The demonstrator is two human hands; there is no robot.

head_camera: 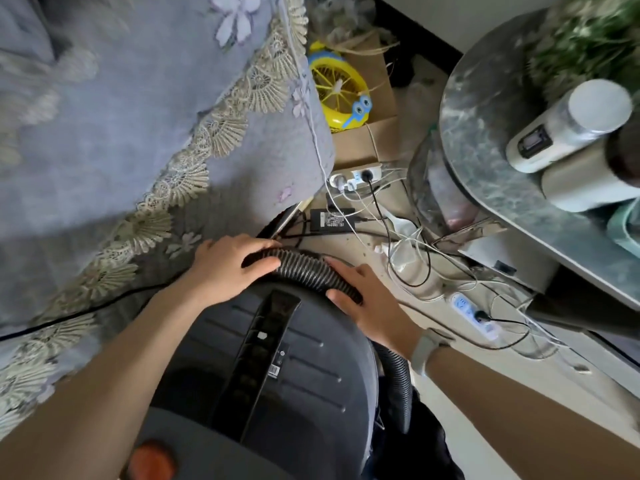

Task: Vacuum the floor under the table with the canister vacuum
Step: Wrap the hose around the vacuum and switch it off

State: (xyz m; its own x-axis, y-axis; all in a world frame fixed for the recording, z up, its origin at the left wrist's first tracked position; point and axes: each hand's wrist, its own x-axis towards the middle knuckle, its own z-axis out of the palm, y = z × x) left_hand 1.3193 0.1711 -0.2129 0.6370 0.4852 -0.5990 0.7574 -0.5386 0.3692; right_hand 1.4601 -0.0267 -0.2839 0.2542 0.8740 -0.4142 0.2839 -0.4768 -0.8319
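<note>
Gripping the ribbed hose with 2 hands above the canister vacuum.

Left hand (pixel 230 268) and right hand (pixel 367 299) both curl their fingers (pixel 263 263) round the black hose (pixel 311 271), likely to free or steer it toward the floor under the bench (pixel 485 109), whose marbled round top stands at the right. The canister vacuum (pixel 270 368) sits directly below the hands, its hose looping down its right side. A lace-edged lilac cloth (pixel 138 133) drapes the left. The pale floor (pixel 450 403) ahead is cluttered: 2 power strips (pixel 471 313), tangled cables, a black adapter (pixel 329 220), a cardboard box holding a yellow toy (pixel 336 95). Those cables could snag the hose.
</note>
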